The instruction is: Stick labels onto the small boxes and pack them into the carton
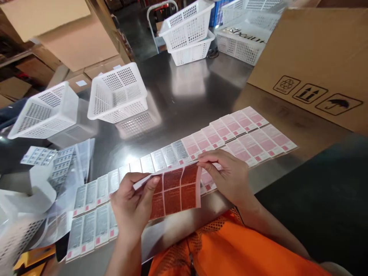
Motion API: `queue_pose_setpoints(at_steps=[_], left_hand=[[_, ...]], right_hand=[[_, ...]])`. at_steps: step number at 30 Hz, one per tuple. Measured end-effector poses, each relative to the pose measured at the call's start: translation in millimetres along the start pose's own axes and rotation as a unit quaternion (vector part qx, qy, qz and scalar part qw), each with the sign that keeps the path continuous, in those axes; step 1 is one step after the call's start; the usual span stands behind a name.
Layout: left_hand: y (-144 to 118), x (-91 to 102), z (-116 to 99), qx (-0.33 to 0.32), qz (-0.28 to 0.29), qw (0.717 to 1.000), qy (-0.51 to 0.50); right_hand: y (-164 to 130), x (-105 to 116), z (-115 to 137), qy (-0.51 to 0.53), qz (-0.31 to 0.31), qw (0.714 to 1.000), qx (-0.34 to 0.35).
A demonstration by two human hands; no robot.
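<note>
Hands both on one reddish sheet of square printed labels (pixel 175 191), held up tilted just above the near edge of the shiny steel bench (pixel 184 96). Our left hand (pixel 130 205) is closed on the sheet's left edge, thumb on top, fingers curled behind. Our right hand (pixel 228 174) pinches the top right corner between thumb and fingertips, other fingers loosely bent.

Under and behind the sheet we see two long rows of pink-and-white label strips (pixel 244 132) laid flat across the bench, running from lower left to upper right. Left of them: clear plastic wrap (pixel 71 168) with more small label sheets on it.

Further back, two white perforated plastic baskets (pixel 117 92) tipped on their sides, well apart from the hands. Stacked white baskets (pixel 189 32) at the far edge. Large brown cardboard box (pixel 313 57) with handling symbols on the right. Orange mesh vest (pixel 230 249) at the bottom of view.
</note>
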State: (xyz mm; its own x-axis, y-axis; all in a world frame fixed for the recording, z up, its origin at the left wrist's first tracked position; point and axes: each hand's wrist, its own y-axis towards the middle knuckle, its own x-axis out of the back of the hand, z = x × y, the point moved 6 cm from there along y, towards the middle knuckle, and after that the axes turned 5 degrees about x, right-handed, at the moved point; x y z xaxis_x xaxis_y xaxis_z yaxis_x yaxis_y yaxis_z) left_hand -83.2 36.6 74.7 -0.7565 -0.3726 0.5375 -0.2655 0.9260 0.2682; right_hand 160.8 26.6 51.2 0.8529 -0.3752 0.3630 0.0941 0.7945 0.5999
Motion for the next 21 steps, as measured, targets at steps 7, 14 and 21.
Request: queue_pose_setpoints(at_steps=[7,14,21], left_hand=[[-1.2,2.0,6.5,0.037,-0.022,0.999,0.007],[9.1,-3.6,18.8,0.124,-0.001,0.992,0.001],[32.3,-22.3,52.5,0.212,0.082,0.964,-0.134]], right_hand=[[-4.7,-12.1,2.8,-0.017,0.024,0.998,0.056],[-11.3,-11.4,25.4,-0.146,0.022,0.968,0.201],[-41.6,-2.2,54.9,-0.038,0.177,0.926,0.331]])
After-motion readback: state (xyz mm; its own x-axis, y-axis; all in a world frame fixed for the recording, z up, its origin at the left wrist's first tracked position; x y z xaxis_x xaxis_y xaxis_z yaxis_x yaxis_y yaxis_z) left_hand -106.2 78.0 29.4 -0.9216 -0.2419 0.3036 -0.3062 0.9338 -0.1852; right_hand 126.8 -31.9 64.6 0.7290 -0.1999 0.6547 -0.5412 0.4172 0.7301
